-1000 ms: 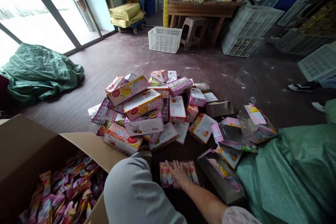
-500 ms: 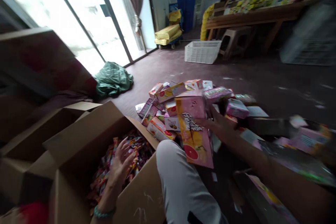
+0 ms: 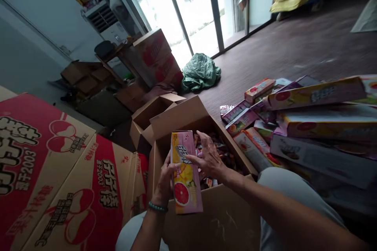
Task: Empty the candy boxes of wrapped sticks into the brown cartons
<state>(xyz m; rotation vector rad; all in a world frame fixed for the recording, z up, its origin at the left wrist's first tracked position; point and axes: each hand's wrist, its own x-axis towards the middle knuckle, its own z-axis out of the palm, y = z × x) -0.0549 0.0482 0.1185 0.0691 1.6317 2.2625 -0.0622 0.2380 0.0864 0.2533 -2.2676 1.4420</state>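
A pink and yellow candy box (image 3: 187,188) printed with a cut grapefruit is held upright in front of me. My left hand (image 3: 165,178), wearing a green beaded bracelet, grips its left edge with the thumb across the front. On the other side my right hand (image 3: 208,157) has its thumb on the box's face; its fingers stretch along the right edge, partly behind. Below and beyond is an open cardboard carton (image 3: 235,208), with many small wrapped candies (image 3: 207,182) inside.
On the floor at right lies a heap of similar flat candy boxes (image 3: 321,125). Large red printed cartons (image 3: 97,188) stand at left. Behind the open carton are another open carton (image 3: 153,110) and a green sack (image 3: 200,72) near the glass door.
My view has swung left. The candy box moved from above the heap to over the open carton, carried by my right hand. My left hand, open before, has closed on it.
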